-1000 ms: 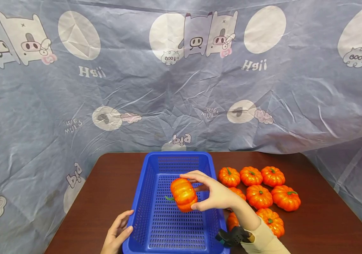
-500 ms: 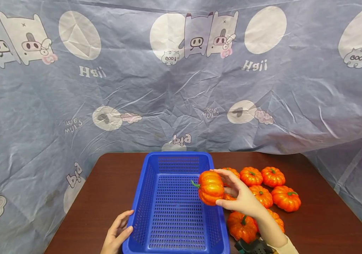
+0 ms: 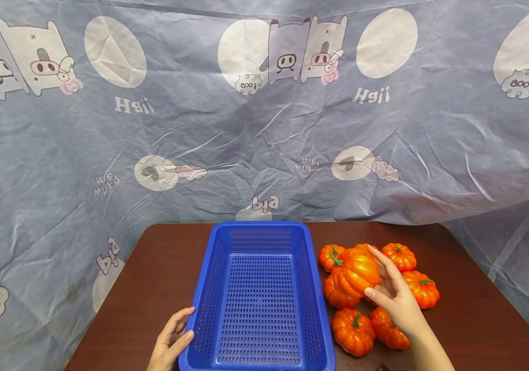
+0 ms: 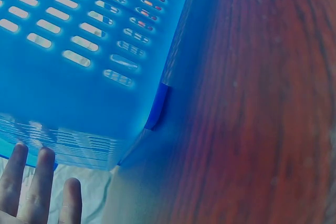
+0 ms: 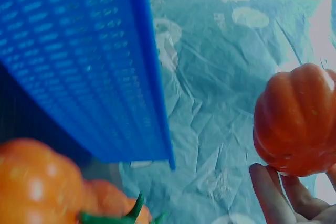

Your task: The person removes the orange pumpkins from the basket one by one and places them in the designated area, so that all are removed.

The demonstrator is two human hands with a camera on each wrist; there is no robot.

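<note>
My right hand grips an orange toy pumpkin with a green stem, thumb on one side and fingers on the other. It is held up over the other pumpkins, right of the blue plastic basket. In the right wrist view, the held pumpkin is at the right, fingertips against its underside. At the basket's left side, my left hand touches the rim with fingertips and thumb. Its fingers look fairly straight beside the perforated wall in the left wrist view.
Several more orange pumpkins lie on the dark brown table, including one near the basket's right wall and one toward the back. No pumpkin shows inside the basket. A grey-blue printed cloth hangs behind the table.
My right hand has carried the pumpkin from above the basket to the right, over the other pumpkins. My left hand and the basket have stayed in place.
</note>
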